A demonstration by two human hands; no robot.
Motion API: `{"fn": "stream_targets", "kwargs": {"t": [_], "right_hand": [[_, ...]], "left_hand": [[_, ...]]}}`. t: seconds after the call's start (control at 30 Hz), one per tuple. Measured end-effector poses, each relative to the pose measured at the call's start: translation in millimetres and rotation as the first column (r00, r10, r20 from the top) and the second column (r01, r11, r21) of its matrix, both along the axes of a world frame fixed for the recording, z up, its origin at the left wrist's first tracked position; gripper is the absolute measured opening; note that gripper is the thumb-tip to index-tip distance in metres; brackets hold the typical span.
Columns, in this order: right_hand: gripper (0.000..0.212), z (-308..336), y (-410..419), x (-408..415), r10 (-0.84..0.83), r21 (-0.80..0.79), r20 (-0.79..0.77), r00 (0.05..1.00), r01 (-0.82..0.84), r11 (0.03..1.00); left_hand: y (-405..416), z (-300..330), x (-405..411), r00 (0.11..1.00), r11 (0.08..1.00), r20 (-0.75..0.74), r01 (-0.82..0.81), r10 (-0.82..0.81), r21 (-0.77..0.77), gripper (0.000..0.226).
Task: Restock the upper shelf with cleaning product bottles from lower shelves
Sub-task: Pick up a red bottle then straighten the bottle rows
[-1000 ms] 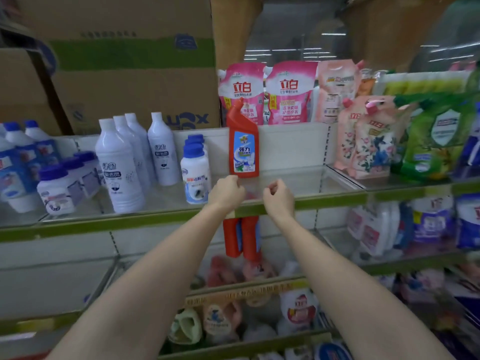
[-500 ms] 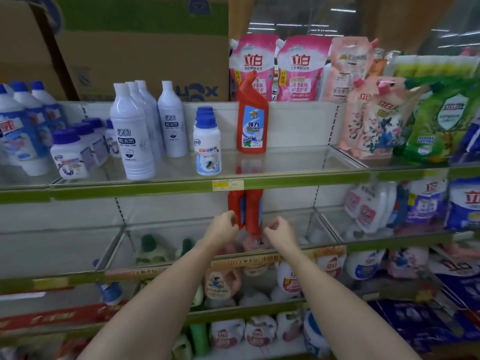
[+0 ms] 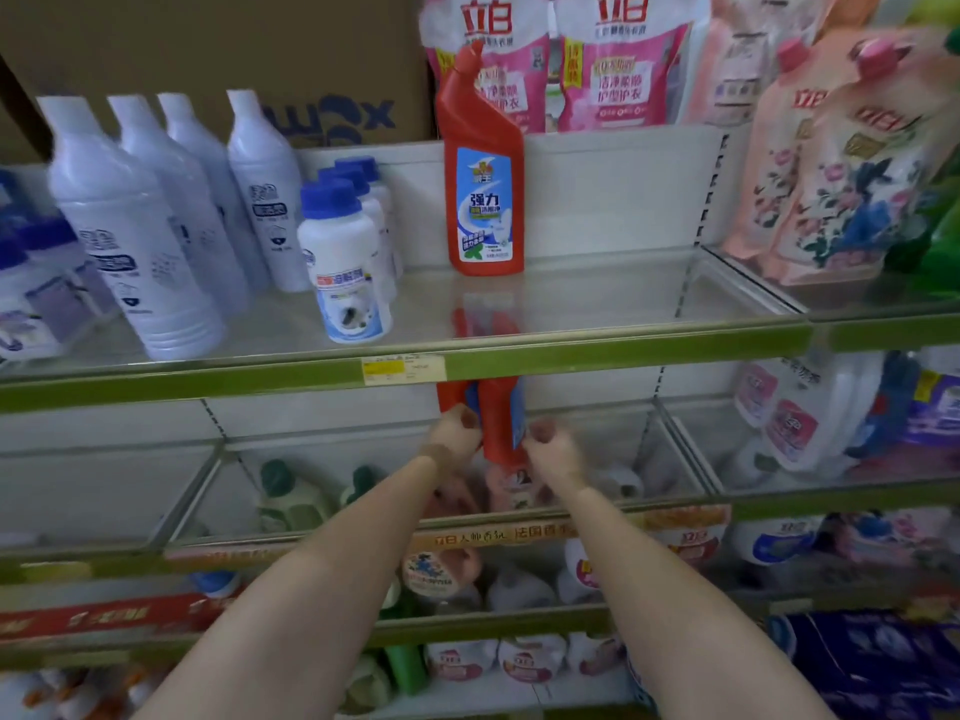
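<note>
Both forearms extended forward and up into the second shelf bay. Left hand (image 3: 454, 433) curled round the lower body of a red bottle (image 3: 453, 394), grip closed on it. Right hand (image 3: 553, 449) curled against a second red bottle (image 3: 500, 423), grip apparently closed on it, though fingers partly hidden behind the bottle. Both bottles upright, side by side and touching, tops hidden behind the green rail (image 3: 623, 348) of the upper shelf (image 3: 597, 298).

Below the hands: pink-capped and white bottles on the lower shelves, blurred.

On the upper shelf, one red bottle with blue label (image 3: 483, 200) upright near the back wall, directly above the two held ones. Just left of it, a row of white jars with blue caps (image 3: 348, 267). Further left, tall white bottles (image 3: 135, 236) in rows. Shelf bare to the right of the red bottle as far as the divider. Pink pouches (image 3: 613, 59) behind the back wall; floral pouches (image 3: 831, 168) in the right-hand bay.
</note>
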State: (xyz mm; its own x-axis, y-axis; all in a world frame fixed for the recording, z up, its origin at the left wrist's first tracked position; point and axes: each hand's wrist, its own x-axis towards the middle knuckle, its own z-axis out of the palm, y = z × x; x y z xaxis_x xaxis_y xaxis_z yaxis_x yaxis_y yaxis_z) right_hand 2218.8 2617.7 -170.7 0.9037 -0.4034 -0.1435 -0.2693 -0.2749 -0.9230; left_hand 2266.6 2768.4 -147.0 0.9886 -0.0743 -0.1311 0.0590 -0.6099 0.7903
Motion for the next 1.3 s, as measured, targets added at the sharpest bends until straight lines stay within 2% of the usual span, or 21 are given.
{"fn": "stream_targets", "kwargs": {"t": [0.07, 0.13, 0.23, 0.3, 0.37, 0.4, 0.5, 0.6, 0.73, 0.83, 0.9, 1.0, 1.07, 1.13, 1.2, 1.3], "right_hand": [[0.019, -11, -9, 16, 0.017, 0.012, 0.012, 1.0, -0.017, 1.0], [0.023, -17, -17, 29, 0.034, 0.043, 0.008, 0.999, -0.034, 0.998], [0.01, -28, -29, 43, 0.044, 0.063, -0.024, 0.999, -0.042, 0.997], [0.01, -33, -35, 48, 0.042, 0.06, -0.027, 0.999, -0.041, 0.997], [0.012, -37, -39, 51, 0.042, 0.073, -0.02, 0.999, -0.041, 0.997], [0.013, -38, -41, 52, 0.04, 0.088, -0.017, 0.999, -0.038, 0.995], [0.016, -42, -45, 58, 0.044, 0.124, -0.023, 0.999, -0.041, 0.991], [0.018, -44, -46, 62, 0.049, 0.118, -0.036, 0.998, -0.045, 0.992], [0.017, -46, -45, 66, 0.126, 0.059, -0.066, 0.99, -0.122, 0.991], [0.02, -46, -48, 65, 0.287, -0.005, -0.155, 0.945, -0.291, 0.957], [0.039, -40, -51, 58, 0.39, 0.0, -0.23, 0.892, -0.4, 0.916], [0.079, -31, -54, 45, 0.535, -0.027, -0.399, 0.745, -0.592, 0.805], [0.091, -30, -52, 40, 0.557, -0.04, -0.457, 0.694, -0.641, 0.766], [0.102, -29, -44, 35, 0.542, -0.005, -0.386, 0.746, -0.589, 0.808], [0.119, -32, -34, 33, 0.474, 0.033, -0.285, 0.833, -0.486, 0.874], [0.119, -53, -27, 44, 0.366, 0.037, -0.2, 0.909, -0.367, 0.93]], "left_hand": [[-12, -7, 12, 1.0, 0.999, -0.016, -0.025, 0.024, -0.039, 0.007], [-24, -13, 24, 0.998, 0.991, -0.056, -0.039, 0.032, -0.125, 0.016], [-36, -34, 50, 0.985, 0.963, -0.166, -0.079, 0.037, -0.257, 0.049], [-40, -58, 69, 0.972, 0.931, -0.227, -0.134, 0.057, -0.34, 0.081], [-44, -77, 80, 0.971, 0.928, -0.209, -0.183, 0.118, -0.326, 0.112], [-46, -75, 78, 0.973, 0.939, -0.173, -0.199, 0.155, -0.279, 0.113], [-52, -62, 65, 0.966, 0.955, -0.082, -0.255, 0.245, -0.152, 0.084], [-53, -60, 56, 0.964, 0.958, -0.03, -0.265, 0.263, -0.111, 0.068], [-54, -48, 30, 0.972, 0.971, 0.03, -0.23, 0.233, -0.072, 0.067], [-46, -41, 15, 0.989, 0.989, 0.01, -0.15, 0.15, 0.0, 0.068], [-34, -37, 9, 0.995, 0.995, -0.066, -0.08, 0.076, -0.056, 0.068], [-20, -37, 0, 0.967, 0.99, -0.224, 0.103, -0.122, -0.094, 0.051], [-17, -42, -2, 0.962, 0.99, -0.25, 0.086, -0.113, -0.115, 0.043], [-17, -49, 2, 0.974, 0.988, -0.225, -0.026, -0.009, -0.15, 0.034], [-19, -54, 7, 0.975, 0.983, -0.177, -0.153, 0.133, -0.104, 0.02], [-16, -50, 12, 0.971, 0.974, -0.118, -0.217, 0.21, -0.057, 0.012]]}}
